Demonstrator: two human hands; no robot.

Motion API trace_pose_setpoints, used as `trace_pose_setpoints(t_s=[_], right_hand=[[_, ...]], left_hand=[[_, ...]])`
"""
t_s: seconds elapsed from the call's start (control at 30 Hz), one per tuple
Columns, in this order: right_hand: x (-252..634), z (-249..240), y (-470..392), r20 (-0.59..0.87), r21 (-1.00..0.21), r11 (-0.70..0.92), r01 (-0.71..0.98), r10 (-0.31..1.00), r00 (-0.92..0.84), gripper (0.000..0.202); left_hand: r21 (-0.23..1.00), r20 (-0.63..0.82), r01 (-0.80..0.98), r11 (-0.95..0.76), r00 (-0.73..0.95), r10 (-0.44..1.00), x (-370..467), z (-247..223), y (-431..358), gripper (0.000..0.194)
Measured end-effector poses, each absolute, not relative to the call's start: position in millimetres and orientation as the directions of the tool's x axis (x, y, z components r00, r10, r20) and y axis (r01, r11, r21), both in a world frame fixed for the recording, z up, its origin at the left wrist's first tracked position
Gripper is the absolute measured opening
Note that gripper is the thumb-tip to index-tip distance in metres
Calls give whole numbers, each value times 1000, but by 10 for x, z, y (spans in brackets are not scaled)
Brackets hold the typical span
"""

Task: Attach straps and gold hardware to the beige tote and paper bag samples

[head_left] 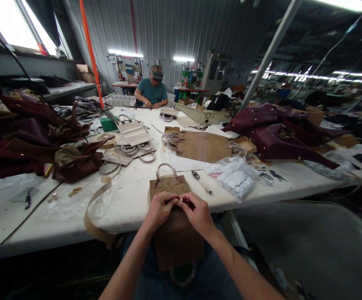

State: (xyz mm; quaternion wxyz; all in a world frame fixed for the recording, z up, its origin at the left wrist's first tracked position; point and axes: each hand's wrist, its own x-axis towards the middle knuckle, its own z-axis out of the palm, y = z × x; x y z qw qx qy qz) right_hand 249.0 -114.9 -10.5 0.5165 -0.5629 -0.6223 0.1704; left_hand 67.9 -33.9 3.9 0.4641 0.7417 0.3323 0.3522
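Note:
A brown bag panel [178, 243] drapes over the table's front edge onto my lap, with a plastic-wrapped handle at each end. Above it, my left hand [163, 207] and my right hand [196, 209] meet with fingertips pinched together. Between them shows a small gold metal fitting [179, 200]; its exact kind is too small to make out. Both hands are closed on it, close to the panel's surface. The upper handle [166, 167] stands up on the table just beyond my hands.
Pliers [195, 174] and a clear plastic bag of white pieces [235, 177] lie to the right. Beyond are stacked brown panels [204, 146] and beige panels [134, 135]. Maroon bags [275, 129] are heaped at right, others at left. A co-worker [152, 89] sits across the table.

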Motion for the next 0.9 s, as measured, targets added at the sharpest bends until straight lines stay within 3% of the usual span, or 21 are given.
trace_pose_setpoints(t_s=[0.67, 0.83, 0.9], right_hand=[[2542, 2, -1071, 338, -883, 229, 410, 916, 216, 19], [2598, 104, -974, 295, -936, 198, 290, 892, 343, 31], [2549, 50, -937, 268, -949, 193, 248, 909, 318, 31]], left_hand=[[946, 156, 166, -277, 514, 843, 635, 57, -333, 20], [978, 157, 76, -193, 332, 930, 551, 176, -198, 45], [951, 205, 198, -239, 179, 962, 462, 278, -74, 51]])
